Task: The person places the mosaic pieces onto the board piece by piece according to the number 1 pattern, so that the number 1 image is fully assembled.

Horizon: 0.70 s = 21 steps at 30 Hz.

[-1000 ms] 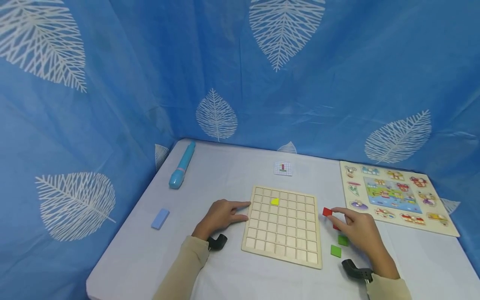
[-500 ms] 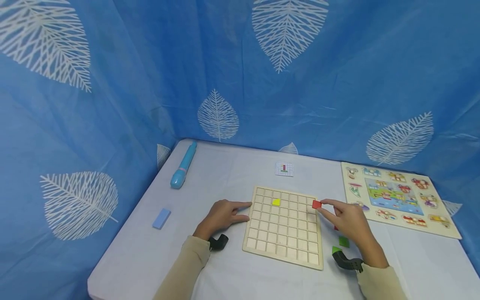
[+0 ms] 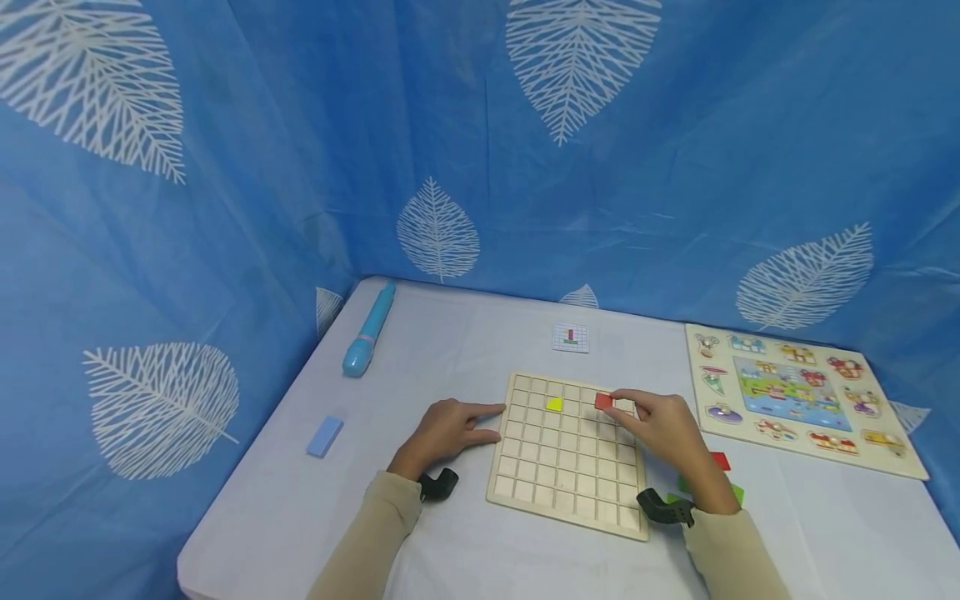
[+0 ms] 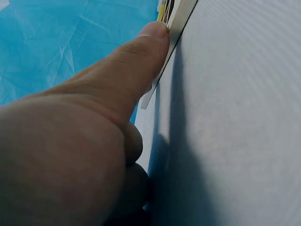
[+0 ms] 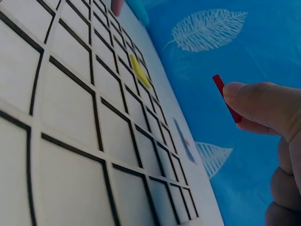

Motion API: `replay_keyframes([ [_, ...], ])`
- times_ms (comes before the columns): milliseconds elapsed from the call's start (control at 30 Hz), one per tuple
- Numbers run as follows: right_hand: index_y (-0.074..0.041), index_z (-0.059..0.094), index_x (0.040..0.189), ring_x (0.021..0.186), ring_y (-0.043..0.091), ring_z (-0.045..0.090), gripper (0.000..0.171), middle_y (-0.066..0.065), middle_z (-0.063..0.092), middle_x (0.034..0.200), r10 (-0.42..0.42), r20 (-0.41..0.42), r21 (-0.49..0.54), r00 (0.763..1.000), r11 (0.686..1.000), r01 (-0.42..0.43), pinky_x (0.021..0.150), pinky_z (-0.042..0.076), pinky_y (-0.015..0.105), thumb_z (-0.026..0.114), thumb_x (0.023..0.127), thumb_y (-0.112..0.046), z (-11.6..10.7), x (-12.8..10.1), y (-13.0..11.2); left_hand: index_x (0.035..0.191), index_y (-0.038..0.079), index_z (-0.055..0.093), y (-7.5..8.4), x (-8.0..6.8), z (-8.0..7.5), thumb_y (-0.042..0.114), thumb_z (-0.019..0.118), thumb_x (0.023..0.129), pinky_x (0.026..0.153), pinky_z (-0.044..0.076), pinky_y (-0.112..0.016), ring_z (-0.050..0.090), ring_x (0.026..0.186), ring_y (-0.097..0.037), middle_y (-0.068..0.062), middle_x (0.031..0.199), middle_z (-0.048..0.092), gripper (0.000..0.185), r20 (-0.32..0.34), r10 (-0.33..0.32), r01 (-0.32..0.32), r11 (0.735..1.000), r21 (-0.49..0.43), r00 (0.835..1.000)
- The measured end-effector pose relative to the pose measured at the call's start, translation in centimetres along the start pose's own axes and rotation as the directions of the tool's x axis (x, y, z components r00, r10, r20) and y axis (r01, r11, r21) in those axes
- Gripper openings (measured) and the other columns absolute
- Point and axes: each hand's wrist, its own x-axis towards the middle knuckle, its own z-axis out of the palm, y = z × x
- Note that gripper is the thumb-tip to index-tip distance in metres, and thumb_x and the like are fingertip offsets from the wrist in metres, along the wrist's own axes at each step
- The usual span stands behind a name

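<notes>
A wooden grid board (image 3: 567, 492) lies on the white table, with a yellow square tile (image 3: 554, 404) in a cell near its far edge. My right hand (image 3: 660, 425) pinches a red square tile (image 3: 603, 401) between thumb and forefinger, just above the board's far right cells. The right wrist view shows that red tile (image 5: 225, 98) held above the grid (image 5: 70, 141), with the yellow tile (image 5: 139, 71) further off. My left hand (image 3: 448, 430) rests on the table with its fingers against the board's left edge (image 4: 176, 33).
A red tile (image 3: 720, 460) and green tiles (image 3: 737, 493) lie right of the board. A small pattern card (image 3: 571, 337) sits behind it. A picture peg puzzle (image 3: 795, 400) is far right. A blue pen-like toy (image 3: 367, 340) and a blue block (image 3: 325, 436) lie left.
My right hand has carried the red tile leftward from beside the board to above its far right cells. The left hand has stayed at the board's left edge.
</notes>
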Motion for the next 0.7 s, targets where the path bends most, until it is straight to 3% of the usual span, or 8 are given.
replay_keyframes([
  [300, -0.012, 0.08, 0.112, 0.049, 0.005, 0.023, 0.029, -0.011, 0.031, 0.052, 0.116, 0.103, 0.048, 0.988, 0.991, -0.121, 0.047, 0.025, 0.027, 0.079, 0.092, -0.032, 2.1, 0.7, -0.5, 0.141, 0.032, 0.064, 0.2, 0.0, -0.1, 0.054, 0.072, 0.09, 0.05, 0.03, -0.023, 0.032, 0.05, -0.005, 0.01, 0.055, 0.042, 0.056, 0.003, -0.007, 0.007, 1.0, -0.001, 1.0],
  [700, -0.014, 0.079, 0.113, 0.048, 0.005, 0.029, 0.031, -0.012, 0.036, 0.052, 0.125, 0.153, 0.149, 0.98, 0.978, -0.148, 0.049, 0.03, 0.027, 0.079, 0.092, -0.037, 4.5, 1.0, -0.5, 0.14, 0.032, 0.065, 0.1, 0.1, 0.1, 0.054, 0.071, 0.09, 0.05, 0.03, -0.023, 0.032, 0.05, -0.005, 0.011, 0.054, 0.043, 0.055, -0.002, -0.002, 0.002, 1.0, -0.006, 1.0],
])
